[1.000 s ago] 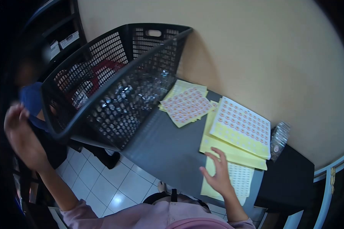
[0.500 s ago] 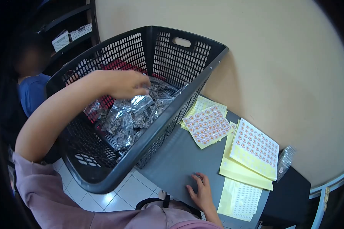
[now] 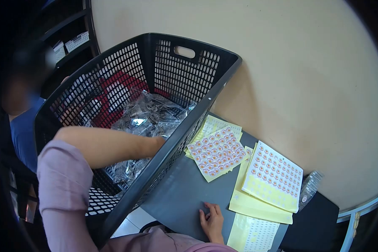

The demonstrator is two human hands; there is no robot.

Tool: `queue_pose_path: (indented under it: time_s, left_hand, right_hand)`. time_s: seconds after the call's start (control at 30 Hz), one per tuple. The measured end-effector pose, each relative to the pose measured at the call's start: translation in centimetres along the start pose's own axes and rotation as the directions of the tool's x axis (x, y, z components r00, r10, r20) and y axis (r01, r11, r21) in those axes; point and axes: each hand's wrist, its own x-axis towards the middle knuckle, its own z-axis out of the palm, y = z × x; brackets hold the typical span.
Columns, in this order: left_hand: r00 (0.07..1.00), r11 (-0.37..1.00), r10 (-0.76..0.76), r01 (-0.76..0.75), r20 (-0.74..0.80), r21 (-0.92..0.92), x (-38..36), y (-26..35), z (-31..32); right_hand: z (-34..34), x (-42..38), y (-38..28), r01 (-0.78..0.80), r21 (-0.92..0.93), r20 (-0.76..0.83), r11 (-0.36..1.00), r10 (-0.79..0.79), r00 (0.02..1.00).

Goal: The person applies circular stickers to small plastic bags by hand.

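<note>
- Reaching: my left hand (image 3: 157, 143) is down inside the black basket (image 3: 222, 80), at its near wall, among the clear packets (image 3: 149, 115); that wall hides the fingers, so I cannot tell whether they grip anything.
- Resting: my right hand (image 3: 213, 220) lies flat and empty, fingers loosely apart, on the grey tabletop (image 3: 180, 193).
- Stock: no packet has been lifted out yet; the heap sits just beyond my left hand.
- Sticker sheets (image 3: 217, 152): beyond my right hand, several still full.
- One small packet (image 3: 308, 190) lies far right of my right hand.
</note>
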Motion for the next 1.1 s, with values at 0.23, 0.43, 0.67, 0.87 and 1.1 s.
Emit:
queue_pose_path:
  time_s: [0.23,0.43,0.67,0.87,1.1]
  left_hand:
    - [0.986,0.979,-0.156,0.161,0.051,-0.128,-1.7,2.4,-3.4]
    - [0.959,0.987,-0.146,0.124,-0.244,-0.103,-4.5,-2.5,-7.6]
    - [0.548,0.957,-0.270,0.243,-0.792,-0.158,-16.4,2.2,-25.9]
    - [0.314,0.961,-0.274,0.132,-0.909,-0.244,-18.3,11.8,-31.6]
    - [0.265,0.965,-0.029,-0.245,-0.964,-0.096,-13.9,22.8,-32.3]
  right_hand:
    - [0.4,0.1,0.4,0.042,-0.022,-0.033,0.999,-0.043,0.999]
    - [0.1,-0.2,0.7,0.052,-0.005,-0.030,0.999,-0.053,0.998]
    - [-2.5,-1.1,-0.4,0.091,0.207,0.047,0.974,-0.102,0.994]
    - [-7.8,-2.7,-0.4,0.272,0.257,-0.135,0.927,-0.244,0.960]
    - [-16.5,-2.4,1.8,0.284,0.549,-0.392,0.786,-0.058,0.918]
